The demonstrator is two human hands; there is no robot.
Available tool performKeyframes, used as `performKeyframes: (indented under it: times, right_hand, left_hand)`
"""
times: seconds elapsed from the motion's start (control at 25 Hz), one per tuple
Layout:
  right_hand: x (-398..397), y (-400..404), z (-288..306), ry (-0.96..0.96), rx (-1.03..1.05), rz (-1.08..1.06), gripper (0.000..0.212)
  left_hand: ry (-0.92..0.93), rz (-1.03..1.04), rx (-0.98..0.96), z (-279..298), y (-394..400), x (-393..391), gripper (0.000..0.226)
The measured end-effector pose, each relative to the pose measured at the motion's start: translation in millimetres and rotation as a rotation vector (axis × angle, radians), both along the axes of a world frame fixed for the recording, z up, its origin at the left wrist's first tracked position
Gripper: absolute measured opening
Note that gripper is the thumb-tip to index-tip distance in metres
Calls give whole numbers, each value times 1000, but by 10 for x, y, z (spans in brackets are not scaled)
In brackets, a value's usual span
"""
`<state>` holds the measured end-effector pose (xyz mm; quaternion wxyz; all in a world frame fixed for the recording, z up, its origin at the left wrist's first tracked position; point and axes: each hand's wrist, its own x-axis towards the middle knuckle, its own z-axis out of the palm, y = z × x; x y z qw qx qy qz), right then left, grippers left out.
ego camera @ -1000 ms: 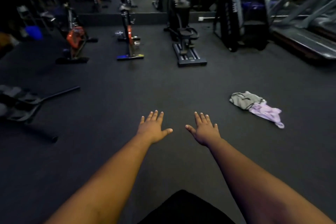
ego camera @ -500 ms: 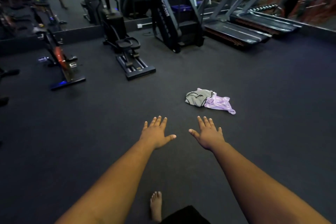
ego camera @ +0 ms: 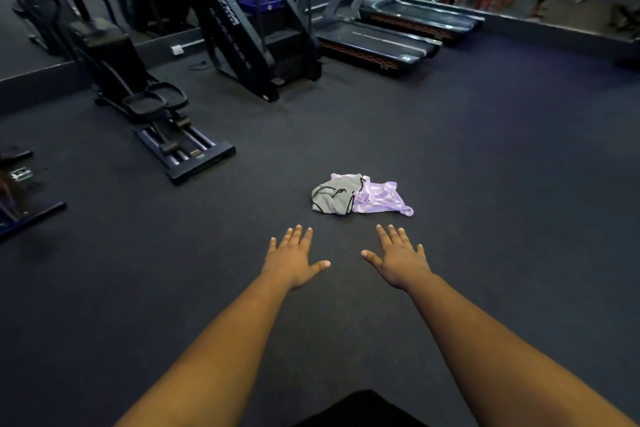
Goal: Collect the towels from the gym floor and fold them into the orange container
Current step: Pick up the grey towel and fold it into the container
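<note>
Towels (ego camera: 360, 198) lie crumpled, folds hidden, beyond left hand (ego camera: 292, 258) and right hand (ego camera: 398, 258), both spread empty.

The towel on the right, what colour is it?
Light purple with paler blotches, seen in the head view.

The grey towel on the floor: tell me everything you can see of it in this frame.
The grey towel lies crumpled in a loose heap on the dark gym floor, looking like soft fabric with a thin black line curving across its top. Its right edge meets a lilac patterned towel, and a strip of lilac shows behind its top edge. Neither the left hand nor the right hand touches it; both are held open, short of it.
</note>
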<state>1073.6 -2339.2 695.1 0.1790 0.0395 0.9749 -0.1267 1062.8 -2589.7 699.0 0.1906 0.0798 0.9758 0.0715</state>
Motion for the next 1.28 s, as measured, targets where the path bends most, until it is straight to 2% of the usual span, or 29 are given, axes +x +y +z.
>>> performKeyframes:
  times: [0.24, 0.72, 0.88, 1.08, 1.2, 1.28]
  right_hand:
    - [-1269, 207, -287, -34, -17, -12, 86]
    - [-4252, 922, -795, -175, 20, 111, 87]
    - [-5212, 983, -1260, -225, 43, 135, 87]
    - [-6493, 1000, -2165, -369, 25, 74, 86]
    - [-7139, 970, -2694, -464, 11, 42, 84]
    - [-7613, 968, -3232, -493, -12, 29, 83]
  left_hand:
    - [-43, -28, -27, -248, 195, -1299, 98]
    - [-226, 82, 10, -811, 832, -3976, 100]
    - [-258, 102, 20, -1300, 924, -5000, 100]
    - [-407, 135, 65, -2290, 1034, -6385, 97]
    - [-519, 152, 83, -2855, 1071, -6958, 98]
    - [-562, 134, 83, -3394, 1089, -7406, 99]
